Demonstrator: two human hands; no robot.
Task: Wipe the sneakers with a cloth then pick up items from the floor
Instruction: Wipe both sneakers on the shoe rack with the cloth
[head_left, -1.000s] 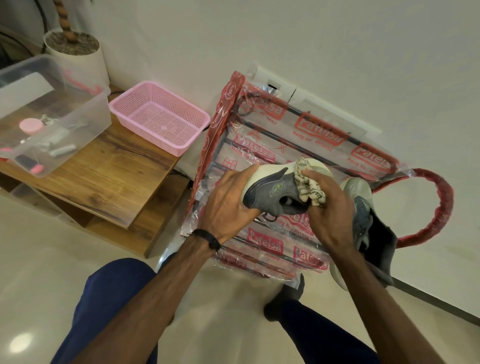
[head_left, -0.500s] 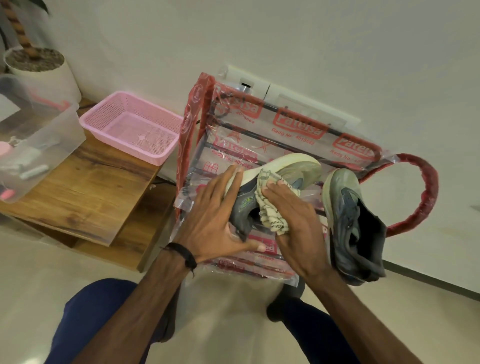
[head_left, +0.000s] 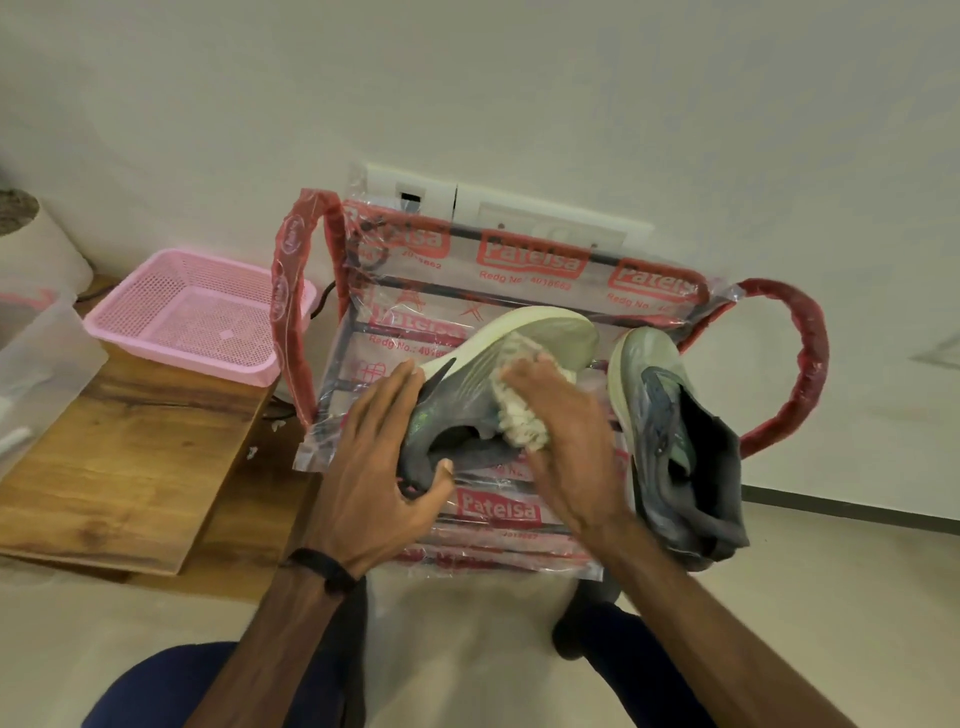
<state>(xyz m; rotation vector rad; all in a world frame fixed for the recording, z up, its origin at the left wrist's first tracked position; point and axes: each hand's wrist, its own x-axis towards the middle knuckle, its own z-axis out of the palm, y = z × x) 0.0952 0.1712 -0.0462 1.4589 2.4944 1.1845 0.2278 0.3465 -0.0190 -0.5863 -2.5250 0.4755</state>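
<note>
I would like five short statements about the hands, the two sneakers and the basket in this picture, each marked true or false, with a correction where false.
1. The right hand presses a cloth against the sneaker being wiped. True.
2. The left hand holds the cloth. False: it steadies that sneaker at the heel end, thumb on the collar, and has no cloth.
3. The second sneaker lies inside the pink basket. False: it lies on the plastic-wrapped rack, right of the wiped sneaker.
4. The pink basket stands on the wooden table. True.
5. The wiped sneaker stands upright on its sole. False: it lies tipped on its side, pale sole facing the wall.
</note>
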